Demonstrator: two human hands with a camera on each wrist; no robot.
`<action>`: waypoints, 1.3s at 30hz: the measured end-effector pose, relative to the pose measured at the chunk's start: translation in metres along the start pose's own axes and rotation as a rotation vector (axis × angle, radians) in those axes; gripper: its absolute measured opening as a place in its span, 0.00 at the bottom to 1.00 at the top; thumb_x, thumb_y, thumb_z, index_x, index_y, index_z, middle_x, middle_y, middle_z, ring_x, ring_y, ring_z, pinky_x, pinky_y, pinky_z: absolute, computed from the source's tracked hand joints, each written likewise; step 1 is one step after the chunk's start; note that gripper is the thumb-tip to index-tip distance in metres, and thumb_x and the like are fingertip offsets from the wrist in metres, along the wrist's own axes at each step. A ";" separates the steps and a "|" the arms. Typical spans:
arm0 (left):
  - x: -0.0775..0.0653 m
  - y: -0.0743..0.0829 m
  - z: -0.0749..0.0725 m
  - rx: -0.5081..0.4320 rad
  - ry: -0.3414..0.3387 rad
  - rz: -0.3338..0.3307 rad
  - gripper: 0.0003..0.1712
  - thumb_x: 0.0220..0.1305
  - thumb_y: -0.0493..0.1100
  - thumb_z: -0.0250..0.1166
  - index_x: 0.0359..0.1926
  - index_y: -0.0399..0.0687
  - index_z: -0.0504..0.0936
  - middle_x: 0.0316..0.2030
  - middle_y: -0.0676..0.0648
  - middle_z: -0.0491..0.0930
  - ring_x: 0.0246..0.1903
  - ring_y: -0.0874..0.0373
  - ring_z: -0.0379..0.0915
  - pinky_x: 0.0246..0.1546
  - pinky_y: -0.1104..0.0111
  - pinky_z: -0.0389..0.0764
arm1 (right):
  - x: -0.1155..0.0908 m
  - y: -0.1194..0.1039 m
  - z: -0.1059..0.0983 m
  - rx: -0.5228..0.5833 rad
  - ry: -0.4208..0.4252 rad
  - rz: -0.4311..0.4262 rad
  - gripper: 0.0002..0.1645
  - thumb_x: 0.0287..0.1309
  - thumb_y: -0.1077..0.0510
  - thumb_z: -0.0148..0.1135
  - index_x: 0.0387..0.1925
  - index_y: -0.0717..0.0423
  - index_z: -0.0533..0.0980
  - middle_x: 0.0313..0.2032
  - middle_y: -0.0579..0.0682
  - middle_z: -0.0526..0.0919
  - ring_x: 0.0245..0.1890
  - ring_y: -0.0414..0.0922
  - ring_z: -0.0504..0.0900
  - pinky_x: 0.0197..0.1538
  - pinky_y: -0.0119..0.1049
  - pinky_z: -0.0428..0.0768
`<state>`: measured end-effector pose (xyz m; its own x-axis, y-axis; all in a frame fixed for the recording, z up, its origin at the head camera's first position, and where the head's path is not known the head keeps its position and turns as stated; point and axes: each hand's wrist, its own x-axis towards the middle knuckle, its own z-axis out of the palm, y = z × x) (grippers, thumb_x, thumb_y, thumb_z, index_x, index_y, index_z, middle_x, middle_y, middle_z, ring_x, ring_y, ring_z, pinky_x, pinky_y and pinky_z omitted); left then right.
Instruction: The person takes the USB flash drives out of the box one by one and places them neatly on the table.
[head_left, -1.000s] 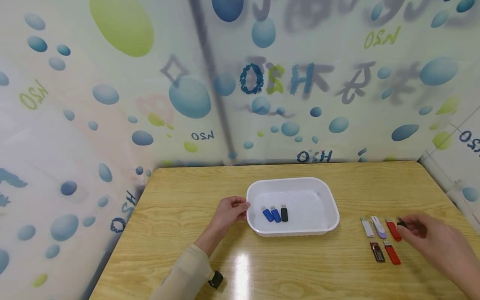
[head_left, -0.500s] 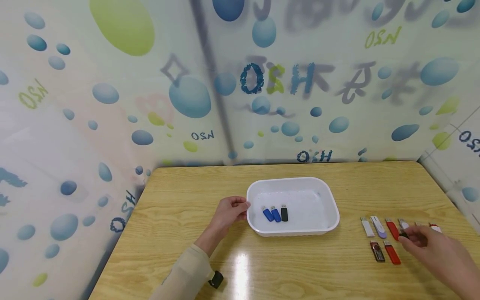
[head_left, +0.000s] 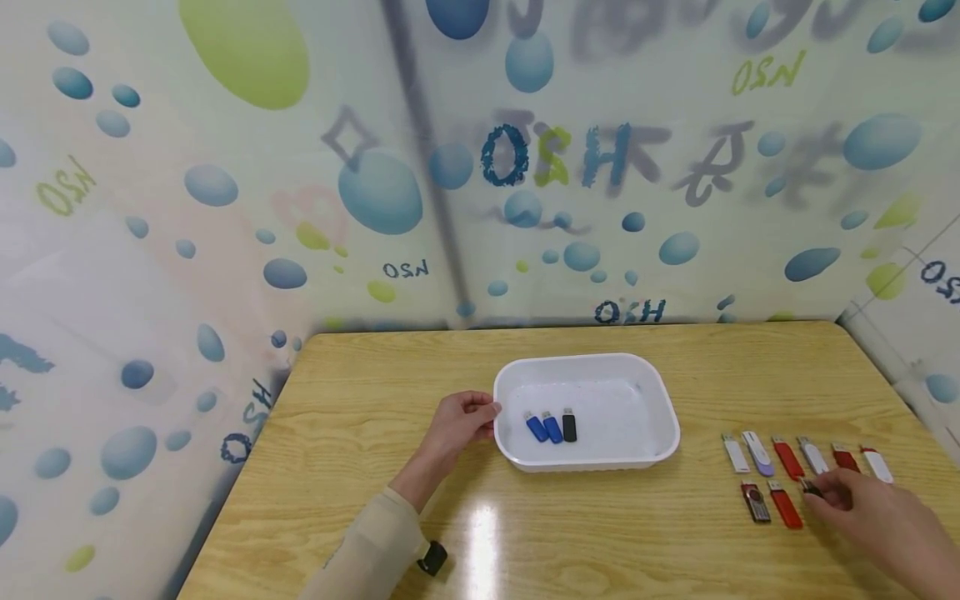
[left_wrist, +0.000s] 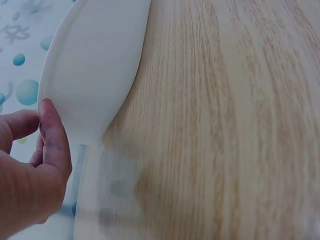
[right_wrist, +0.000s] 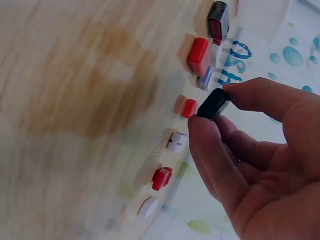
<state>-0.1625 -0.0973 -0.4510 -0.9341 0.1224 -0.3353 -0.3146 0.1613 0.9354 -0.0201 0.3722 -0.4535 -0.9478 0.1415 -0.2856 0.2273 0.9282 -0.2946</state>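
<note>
My right hand pinches a black USB stick between thumb and fingertips, close to the front row of sticks at the right of the table. In that row lie a black-and-red USB stick and a red USB stick. Behind it runs a longer row, from a white stick to a white stick with a red end. My left hand grips the left rim of a white plastic tray, thumb and fingers on either side. Inside the tray are two blue USB sticks and a black one.
The wooden table backs onto a wall printed with blue and green spots. Bare tabletop lies between the tray and the rows of sticks. A black strap piece sits at the left sleeve.
My right hand has moved down toward the front row with the black USB stick, uncovering several sticks in the back row. The left hand and tray stay put.
</note>
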 end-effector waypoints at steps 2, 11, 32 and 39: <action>0.000 0.000 0.000 0.003 -0.001 0.001 0.20 0.62 0.42 0.66 0.49 0.31 0.77 0.39 0.35 0.79 0.27 0.58 0.77 0.32 0.69 0.83 | 0.000 0.001 0.002 -0.004 -0.027 0.010 0.27 0.57 0.45 0.65 0.37 0.70 0.78 0.26 0.46 0.78 0.26 0.44 0.75 0.30 0.47 0.76; 0.001 -0.002 -0.001 -0.004 -0.009 0.003 0.20 0.61 0.42 0.66 0.49 0.31 0.77 0.36 0.39 0.79 0.27 0.58 0.77 0.34 0.66 0.84 | 0.004 0.007 0.008 -0.026 -0.056 0.021 0.23 0.54 0.48 0.67 0.34 0.67 0.78 0.26 0.47 0.78 0.27 0.46 0.76 0.31 0.49 0.76; 0.000 -0.001 -0.001 -0.002 -0.007 0.005 0.20 0.62 0.42 0.66 0.49 0.30 0.76 0.37 0.38 0.79 0.27 0.58 0.76 0.32 0.68 0.84 | 0.002 0.004 0.009 -0.038 -0.061 0.028 0.18 0.53 0.47 0.66 0.30 0.60 0.75 0.25 0.47 0.72 0.25 0.46 0.69 0.28 0.46 0.73; 0.000 -0.001 -0.001 0.000 -0.002 -0.006 0.19 0.62 0.41 0.66 0.48 0.32 0.77 0.36 0.40 0.79 0.27 0.58 0.76 0.31 0.69 0.83 | 0.002 0.003 0.007 -0.031 -0.080 0.044 0.23 0.53 0.45 0.67 0.33 0.63 0.77 0.27 0.48 0.75 0.27 0.46 0.72 0.31 0.50 0.76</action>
<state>-0.1627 -0.0984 -0.4514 -0.9319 0.1230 -0.3413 -0.3204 0.1620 0.9333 -0.0197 0.3725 -0.4612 -0.9160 0.1561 -0.3696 0.2604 0.9321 -0.2517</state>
